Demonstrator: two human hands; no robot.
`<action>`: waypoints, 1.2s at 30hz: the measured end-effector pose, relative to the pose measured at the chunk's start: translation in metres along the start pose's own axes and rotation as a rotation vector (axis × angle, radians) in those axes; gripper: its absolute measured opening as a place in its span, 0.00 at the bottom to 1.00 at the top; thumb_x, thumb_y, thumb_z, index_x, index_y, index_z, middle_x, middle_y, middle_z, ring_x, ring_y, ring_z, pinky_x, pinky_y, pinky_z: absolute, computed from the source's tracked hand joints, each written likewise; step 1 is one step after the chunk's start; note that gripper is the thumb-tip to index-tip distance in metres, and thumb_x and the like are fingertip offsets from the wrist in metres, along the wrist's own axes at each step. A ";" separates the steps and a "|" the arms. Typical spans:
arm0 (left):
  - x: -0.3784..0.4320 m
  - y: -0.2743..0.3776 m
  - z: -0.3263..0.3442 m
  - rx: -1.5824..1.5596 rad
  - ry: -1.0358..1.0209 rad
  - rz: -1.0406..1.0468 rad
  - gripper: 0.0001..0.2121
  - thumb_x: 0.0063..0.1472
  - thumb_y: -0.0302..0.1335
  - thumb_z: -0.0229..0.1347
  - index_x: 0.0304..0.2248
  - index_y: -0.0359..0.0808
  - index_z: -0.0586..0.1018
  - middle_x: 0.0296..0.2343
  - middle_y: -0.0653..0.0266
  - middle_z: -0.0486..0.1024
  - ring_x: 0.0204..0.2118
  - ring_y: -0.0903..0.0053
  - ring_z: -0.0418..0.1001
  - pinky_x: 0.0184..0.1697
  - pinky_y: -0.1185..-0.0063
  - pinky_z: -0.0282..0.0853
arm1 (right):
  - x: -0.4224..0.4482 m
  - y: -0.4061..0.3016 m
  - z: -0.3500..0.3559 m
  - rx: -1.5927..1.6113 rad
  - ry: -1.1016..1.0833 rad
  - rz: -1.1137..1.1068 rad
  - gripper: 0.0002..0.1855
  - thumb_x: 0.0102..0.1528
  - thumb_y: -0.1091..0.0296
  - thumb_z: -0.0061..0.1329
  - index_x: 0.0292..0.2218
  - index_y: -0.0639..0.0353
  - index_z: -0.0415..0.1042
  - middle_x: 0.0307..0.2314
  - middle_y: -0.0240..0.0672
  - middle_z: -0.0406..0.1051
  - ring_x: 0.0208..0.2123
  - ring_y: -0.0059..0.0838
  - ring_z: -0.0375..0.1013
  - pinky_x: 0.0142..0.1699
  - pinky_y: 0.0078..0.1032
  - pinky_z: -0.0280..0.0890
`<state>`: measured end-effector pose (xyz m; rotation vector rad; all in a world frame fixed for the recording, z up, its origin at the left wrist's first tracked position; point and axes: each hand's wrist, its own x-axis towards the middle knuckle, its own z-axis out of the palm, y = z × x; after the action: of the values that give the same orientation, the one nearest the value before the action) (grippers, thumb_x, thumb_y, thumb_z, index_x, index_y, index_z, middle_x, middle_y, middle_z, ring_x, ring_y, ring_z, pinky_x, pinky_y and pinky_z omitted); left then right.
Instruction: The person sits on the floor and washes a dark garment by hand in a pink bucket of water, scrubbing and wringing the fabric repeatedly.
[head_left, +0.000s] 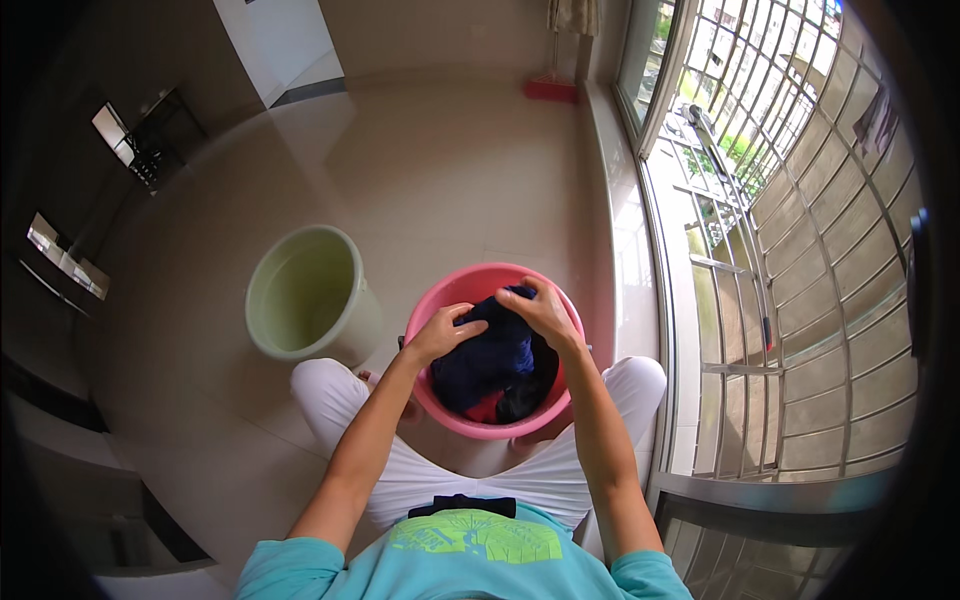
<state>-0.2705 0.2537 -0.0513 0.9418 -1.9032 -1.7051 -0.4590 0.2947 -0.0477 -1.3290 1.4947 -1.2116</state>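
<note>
Between my knees stands a pink plastic bucket (480, 430) with dark wet-looking cloth in it. My left hand (448, 330) grips the left edge of a navy blue garment (487, 352), thumb on top. At the garment's far right edge, my right hand (541, 309) pinches the fabric between thumb and fingers. The garment's upper part is raised towards the bucket's rim, and its lower part rests inside. Below it show a piece of red cloth (484, 407) and a black cloth (523, 401). The bucket's bottom is hidden.
A pale green bucket (362, 300) stands on the tiled floor (420, 172) beyond my left knee. Close on my right runs a window sill (626, 247) with a metal window grille (810, 247) outside. A red dustpan (551, 88) sits by the far wall.
</note>
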 end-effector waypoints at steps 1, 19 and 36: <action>-0.004 0.004 -0.002 -0.258 0.005 -0.046 0.13 0.52 0.31 0.52 0.36 0.33 0.69 0.29 0.66 0.71 0.34 0.81 0.68 0.39 0.82 0.62 | -0.005 -0.003 -0.001 0.070 -0.096 -0.009 0.21 0.42 0.56 0.52 0.31 0.65 0.66 0.22 0.29 0.64 0.23 0.15 0.61 0.26 0.16 0.58; 0.030 -0.088 0.025 -1.345 -0.002 -0.161 0.17 0.55 0.43 0.43 0.15 0.43 0.65 0.14 0.72 0.63 0.17 0.83 0.62 0.21 0.81 0.60 | -0.047 -0.006 0.089 -0.476 0.148 -0.275 0.20 0.40 0.55 0.49 0.31 0.60 0.65 0.25 0.45 0.65 0.27 0.40 0.68 0.31 0.31 0.64; -0.007 -0.010 0.001 -0.906 0.234 -0.162 0.14 0.53 0.38 0.49 0.31 0.35 0.71 0.26 0.68 0.70 0.29 0.81 0.69 0.34 0.82 0.66 | -0.010 0.086 0.022 0.452 -0.008 0.212 0.23 0.45 0.68 0.46 0.44 0.63 0.57 0.38 0.39 0.62 0.40 0.27 0.61 0.43 0.22 0.58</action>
<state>-0.2642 0.2587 -0.0601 0.8570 -0.7501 -2.1154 -0.4578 0.3012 -0.1364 -0.8522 1.2244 -1.3048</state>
